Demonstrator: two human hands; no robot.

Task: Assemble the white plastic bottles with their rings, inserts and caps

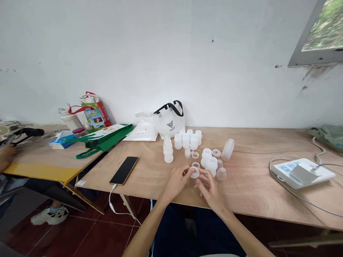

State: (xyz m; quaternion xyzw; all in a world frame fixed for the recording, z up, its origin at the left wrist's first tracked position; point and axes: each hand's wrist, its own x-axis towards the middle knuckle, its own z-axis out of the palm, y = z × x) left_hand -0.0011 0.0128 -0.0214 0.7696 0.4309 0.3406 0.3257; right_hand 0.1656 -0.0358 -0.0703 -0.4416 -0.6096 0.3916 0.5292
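Observation:
My left hand (177, 180) pinches a small translucent plastic ring-shaped piece (195, 173) at its left side. From the right, my right hand (209, 187) grips the same piece with its fingertips, the other fingers curled. Just beyond it lies a clear ring (195, 164). Frosted white plastic cups (211, 164) stand close to my right hand, beside a clear dome-shaped cover (221, 173). Farther back are another ring (195, 155), a flat round ring (216, 152), a stack of frosted pieces (168, 149), several white cups (185, 140) and a nested stack of clear covers (227, 149).
A phone (124, 170) on a charging cable lies left. White bags (171, 121) stand against the wall. A power strip (302, 172) with looping cables sits right. On the neighbouring table is a green bag (104, 140); another person's hand (2, 157) shows at far left.

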